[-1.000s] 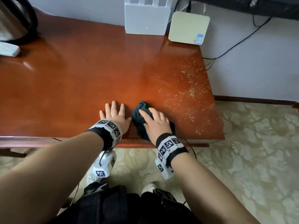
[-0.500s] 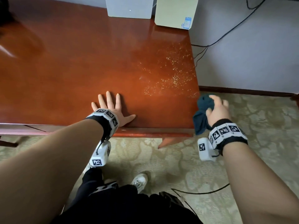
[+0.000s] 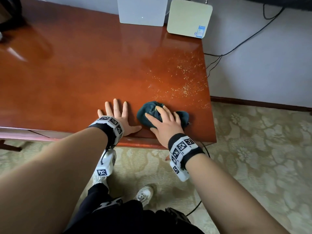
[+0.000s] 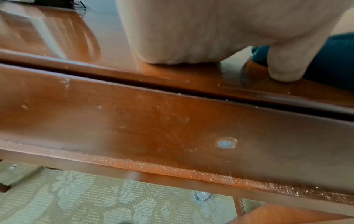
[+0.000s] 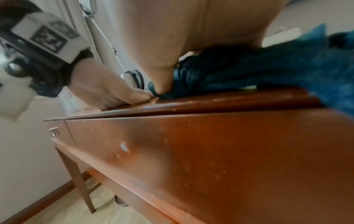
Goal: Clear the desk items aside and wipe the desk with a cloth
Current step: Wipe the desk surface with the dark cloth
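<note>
A glossy red-brown desk (image 3: 76, 73) carries a patch of golden specks (image 3: 185, 78) near its right edge. A bunched dark teal cloth (image 3: 146, 111) lies near the front edge, just below the specks. My right hand (image 3: 163, 121) presses down on top of it, fingers spread across it. Flat on the wood just left of the cloth lies my left hand (image 3: 118, 115), fingers straight, thumb pointing at the cloth. The right wrist view shows the cloth (image 5: 268, 72) under my palm. In the left wrist view the cloth (image 4: 335, 60) sits beyond my thumb (image 4: 283, 68).
A white box (image 3: 141, 12) and a cream box (image 3: 189, 17) stand at the desk's back edge. A dark kettle (image 3: 10, 16) sits at the far left. Black cables (image 3: 236, 48) hang along the wall to the right. Patterned carpet (image 3: 253, 149) lies below.
Half a second ago my right hand held the cloth in the air off the desk's right edge. Now it is back on the desk beside my left hand, which stayed put.
</note>
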The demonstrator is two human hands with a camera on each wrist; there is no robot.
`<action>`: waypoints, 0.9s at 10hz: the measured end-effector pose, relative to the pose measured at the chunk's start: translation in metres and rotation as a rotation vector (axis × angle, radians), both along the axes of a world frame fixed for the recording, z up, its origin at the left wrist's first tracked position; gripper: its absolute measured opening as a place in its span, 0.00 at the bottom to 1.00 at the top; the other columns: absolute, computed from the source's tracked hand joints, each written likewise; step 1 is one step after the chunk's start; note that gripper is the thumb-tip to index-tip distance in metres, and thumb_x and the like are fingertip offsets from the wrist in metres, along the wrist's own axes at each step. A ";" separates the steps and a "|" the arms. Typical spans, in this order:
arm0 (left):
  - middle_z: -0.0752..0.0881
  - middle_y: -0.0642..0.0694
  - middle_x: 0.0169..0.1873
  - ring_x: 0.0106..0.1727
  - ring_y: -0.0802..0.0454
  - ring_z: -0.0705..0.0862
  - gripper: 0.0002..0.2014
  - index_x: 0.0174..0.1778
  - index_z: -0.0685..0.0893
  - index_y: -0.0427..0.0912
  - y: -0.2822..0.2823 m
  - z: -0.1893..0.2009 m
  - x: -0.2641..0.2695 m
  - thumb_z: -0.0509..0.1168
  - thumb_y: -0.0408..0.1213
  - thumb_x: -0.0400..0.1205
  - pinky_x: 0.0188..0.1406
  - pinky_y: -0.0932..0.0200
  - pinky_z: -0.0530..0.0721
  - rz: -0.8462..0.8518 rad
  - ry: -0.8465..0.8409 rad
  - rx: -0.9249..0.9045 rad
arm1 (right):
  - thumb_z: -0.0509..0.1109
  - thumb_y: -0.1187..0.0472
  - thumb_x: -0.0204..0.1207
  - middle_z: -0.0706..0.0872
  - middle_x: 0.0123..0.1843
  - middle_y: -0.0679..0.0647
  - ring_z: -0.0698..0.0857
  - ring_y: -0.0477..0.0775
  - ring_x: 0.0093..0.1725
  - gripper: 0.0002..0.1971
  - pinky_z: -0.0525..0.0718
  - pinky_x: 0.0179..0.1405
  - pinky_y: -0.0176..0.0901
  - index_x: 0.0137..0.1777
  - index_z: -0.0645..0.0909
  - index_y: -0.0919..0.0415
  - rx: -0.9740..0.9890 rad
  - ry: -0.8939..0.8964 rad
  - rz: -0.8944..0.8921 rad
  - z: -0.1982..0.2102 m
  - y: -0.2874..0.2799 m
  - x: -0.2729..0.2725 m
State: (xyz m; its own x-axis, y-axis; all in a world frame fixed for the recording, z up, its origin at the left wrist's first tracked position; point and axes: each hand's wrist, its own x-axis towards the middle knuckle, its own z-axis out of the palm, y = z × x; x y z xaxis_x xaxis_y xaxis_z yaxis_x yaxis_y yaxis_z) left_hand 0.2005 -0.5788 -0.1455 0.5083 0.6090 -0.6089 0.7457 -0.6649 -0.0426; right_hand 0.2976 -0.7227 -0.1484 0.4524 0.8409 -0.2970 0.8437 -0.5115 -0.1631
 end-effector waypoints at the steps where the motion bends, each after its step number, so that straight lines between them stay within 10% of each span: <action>1: 0.30 0.43 0.80 0.81 0.36 0.33 0.52 0.81 0.32 0.51 0.002 -0.002 0.000 0.51 0.75 0.71 0.78 0.33 0.40 0.002 -0.012 -0.007 | 0.54 0.53 0.85 0.50 0.85 0.48 0.47 0.53 0.84 0.24 0.50 0.78 0.58 0.79 0.58 0.37 0.013 -0.019 -0.033 -0.003 -0.005 0.013; 4: 0.30 0.44 0.81 0.81 0.36 0.33 0.54 0.81 0.31 0.52 0.003 -0.002 0.001 0.51 0.77 0.70 0.78 0.33 0.41 0.008 -0.012 -0.018 | 0.56 0.68 0.80 0.61 0.79 0.62 0.71 0.69 0.71 0.28 0.71 0.68 0.54 0.79 0.63 0.49 0.014 0.110 -0.883 0.012 -0.086 0.112; 5: 0.30 0.44 0.81 0.81 0.36 0.33 0.54 0.81 0.32 0.52 0.003 -0.002 0.001 0.51 0.77 0.70 0.77 0.33 0.41 0.009 -0.017 -0.014 | 0.56 0.66 0.81 0.65 0.76 0.65 0.77 0.70 0.65 0.25 0.75 0.64 0.53 0.78 0.65 0.55 0.213 0.041 -0.918 0.031 -0.081 0.115; 7: 0.30 0.44 0.81 0.81 0.36 0.33 0.54 0.81 0.31 0.52 0.002 -0.003 0.001 0.51 0.76 0.70 0.77 0.32 0.41 0.011 -0.013 -0.007 | 0.63 0.53 0.79 0.61 0.80 0.55 0.64 0.62 0.76 0.24 0.68 0.73 0.54 0.76 0.69 0.48 0.307 0.054 -0.251 0.052 -0.014 0.055; 8: 0.29 0.44 0.80 0.81 0.36 0.33 0.53 0.81 0.32 0.52 0.002 -0.004 0.001 0.52 0.75 0.71 0.77 0.32 0.40 0.014 -0.022 -0.006 | 0.56 0.51 0.83 0.53 0.84 0.50 0.56 0.60 0.80 0.26 0.63 0.75 0.58 0.80 0.57 0.43 0.053 0.063 0.014 0.029 0.022 0.024; 9: 0.29 0.44 0.80 0.81 0.36 0.32 0.53 0.80 0.31 0.52 0.003 -0.005 0.001 0.52 0.75 0.71 0.77 0.32 0.40 0.016 -0.015 -0.008 | 0.53 0.55 0.85 0.53 0.83 0.50 0.58 0.60 0.78 0.26 0.63 0.71 0.62 0.81 0.51 0.40 -0.031 -0.077 0.041 0.008 0.039 0.020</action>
